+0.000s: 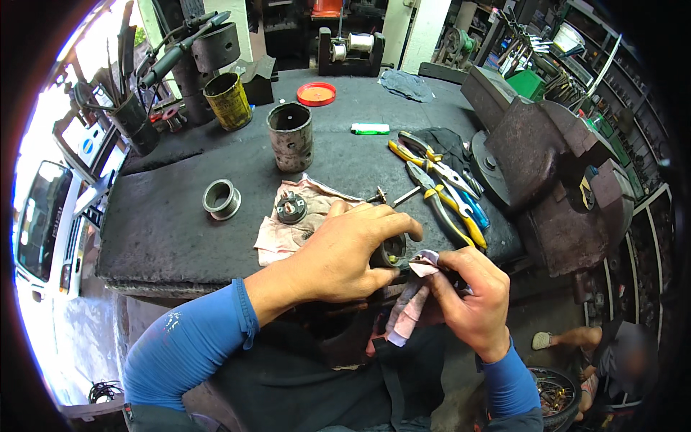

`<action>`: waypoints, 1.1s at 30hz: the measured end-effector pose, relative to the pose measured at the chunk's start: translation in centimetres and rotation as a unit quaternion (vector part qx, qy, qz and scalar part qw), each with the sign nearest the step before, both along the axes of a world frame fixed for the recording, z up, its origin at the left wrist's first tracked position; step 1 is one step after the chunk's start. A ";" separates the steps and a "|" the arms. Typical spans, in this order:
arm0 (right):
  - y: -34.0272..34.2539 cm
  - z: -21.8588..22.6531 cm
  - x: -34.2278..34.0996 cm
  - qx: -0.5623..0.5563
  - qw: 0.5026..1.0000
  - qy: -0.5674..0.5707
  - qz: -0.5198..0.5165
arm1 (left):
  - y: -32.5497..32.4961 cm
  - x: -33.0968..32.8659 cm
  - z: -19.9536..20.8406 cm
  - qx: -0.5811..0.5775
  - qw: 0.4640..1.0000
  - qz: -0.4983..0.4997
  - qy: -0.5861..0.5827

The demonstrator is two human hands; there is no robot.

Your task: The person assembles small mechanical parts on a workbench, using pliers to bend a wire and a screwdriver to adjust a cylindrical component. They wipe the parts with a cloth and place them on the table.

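Observation:
My left hand (342, 248) grips a small dark metal cylinder (393, 250) at the bench's near edge, its open end facing right. Pinched in my right hand (475, 291) is a stained pinkish rag (407, 311). One corner of it reaches the cylinder's mouth, and the rest hangs down. Beyond my left hand, a round black cap with copper-coloured terminals (291, 208) rests on a pale pink cloth (272, 237). A small metal plunger (378, 195) lies by the cloth's right side. Farther left sits a grey metal spool (222, 200).
Yellow-handled pliers (440, 209) lie right of my hands, before a large bench vise (554, 165). A rusty metal cylinder (291, 137), red lid (317, 93), green-and-white lighter (370, 129) and yellow can (228, 101) stand or lie farther back. Another person (612, 353) sits low at right beside a wheel (556, 392).

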State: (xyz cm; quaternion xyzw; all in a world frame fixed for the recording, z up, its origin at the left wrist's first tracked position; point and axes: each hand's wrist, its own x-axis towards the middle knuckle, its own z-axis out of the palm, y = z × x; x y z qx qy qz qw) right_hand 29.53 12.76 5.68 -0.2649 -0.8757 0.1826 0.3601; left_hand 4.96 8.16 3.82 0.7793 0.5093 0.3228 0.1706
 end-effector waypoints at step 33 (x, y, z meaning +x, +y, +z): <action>-1.5 -2.0 -1.3 -0.047 0.999 0.007 0.007 | 0.2 1.0 -0.3 -0.041 0.982 0.050 -0.177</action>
